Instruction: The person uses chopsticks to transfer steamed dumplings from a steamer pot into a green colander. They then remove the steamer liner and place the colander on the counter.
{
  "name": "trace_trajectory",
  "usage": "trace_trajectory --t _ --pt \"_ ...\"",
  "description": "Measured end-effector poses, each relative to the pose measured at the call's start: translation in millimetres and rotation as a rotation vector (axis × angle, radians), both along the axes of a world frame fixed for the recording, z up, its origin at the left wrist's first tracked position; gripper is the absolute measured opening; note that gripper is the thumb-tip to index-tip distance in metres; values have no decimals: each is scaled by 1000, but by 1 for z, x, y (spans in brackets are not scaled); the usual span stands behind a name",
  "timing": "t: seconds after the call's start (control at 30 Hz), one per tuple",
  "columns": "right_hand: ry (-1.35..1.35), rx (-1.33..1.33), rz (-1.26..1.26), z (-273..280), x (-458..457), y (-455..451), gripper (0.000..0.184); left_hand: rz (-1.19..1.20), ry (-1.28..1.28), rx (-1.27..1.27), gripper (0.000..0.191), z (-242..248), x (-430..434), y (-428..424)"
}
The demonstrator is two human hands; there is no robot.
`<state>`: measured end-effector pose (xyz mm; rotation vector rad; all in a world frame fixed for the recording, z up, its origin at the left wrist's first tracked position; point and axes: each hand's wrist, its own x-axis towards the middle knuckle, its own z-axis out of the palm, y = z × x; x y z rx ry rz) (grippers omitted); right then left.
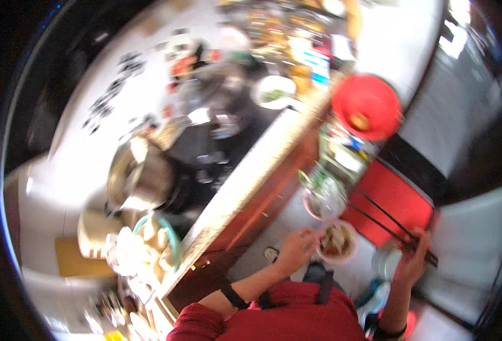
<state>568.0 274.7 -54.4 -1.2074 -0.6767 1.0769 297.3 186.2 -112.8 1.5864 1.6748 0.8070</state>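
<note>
A small pink bowl [354, 246] with mixed pieces of food [337, 242] in it hangs above the floor in front of my body. My left hand [294, 250] grips it at its left edge. Out to the right, my right hand [413, 258] is closed around a pair of long dark chopsticks [381, 218]. Their tips point up and left, apart from the bowl. Just beyond the bowl is a clear plastic bag [331, 200] with green leaves in a pink container. The picture is blurred, so finer detail is lost.
Along the left runs a counter [238, 183] with a dark stove, a large metal pot [140, 174], a teal basket [176, 243] of pale food and a white bowl [274, 91] of greens. A red basin [366, 106] tops a green rack [342, 155]. A red mat [391, 196] lies on the floor.
</note>
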Motion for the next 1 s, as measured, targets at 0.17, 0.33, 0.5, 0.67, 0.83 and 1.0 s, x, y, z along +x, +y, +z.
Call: trace_trajectory --t 0.17,0.33,0.5,0.67,0.83,1.0 --pt "30 20 181 19 -72 30 39 212 -125 75 30 23 -58 -59" --pt "286 232 698 88 -168 59 30 401 -205 100 36 54 -116 -134" --pt "114 540 936 168 -295 72 38 625 -104 319 30 67 -164 -197" --pt "-8 757 1104 227 -414 50 39 756 -219 338 31 69 -192 -241" --pt "-369 899 1312 258 -529 27 36 901 27 270 32 75 -201 -266" --pt "-611 903 1545 251 -632 9 27 993 28 419 35 84 -208 -277"
